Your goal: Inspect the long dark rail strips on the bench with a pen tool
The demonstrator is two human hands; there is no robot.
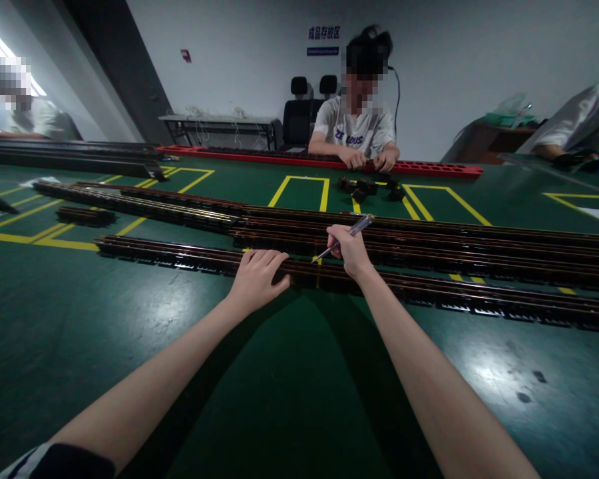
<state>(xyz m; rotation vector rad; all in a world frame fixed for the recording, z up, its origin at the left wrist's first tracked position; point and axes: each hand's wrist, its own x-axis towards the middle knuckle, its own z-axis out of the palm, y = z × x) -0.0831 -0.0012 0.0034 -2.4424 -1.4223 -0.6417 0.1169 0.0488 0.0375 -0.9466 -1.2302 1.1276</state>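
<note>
A long dark strip with copper-coloured lines (190, 257) lies across the green table in front of me. My left hand (257, 278) rests over this strip, fingers across its top and far side, thumb on the near side, holding it down. Pinched in my right hand (349, 251) is a slim screwdriver (361, 224) with a clear-looking handle. It slants down to the left, its thin tip close above or on the strip, just right of my left hand; contact is too small to tell. Beyond lies a bundle of similar strips (429, 243).
More dark strips (144, 203) and a short piece (86, 215) lie left. Small black parts (362, 189) sit beyond the bundle. Across the table, a person (354, 126) works at a long red tray (444, 169). Other people are at the left and right edges.
</note>
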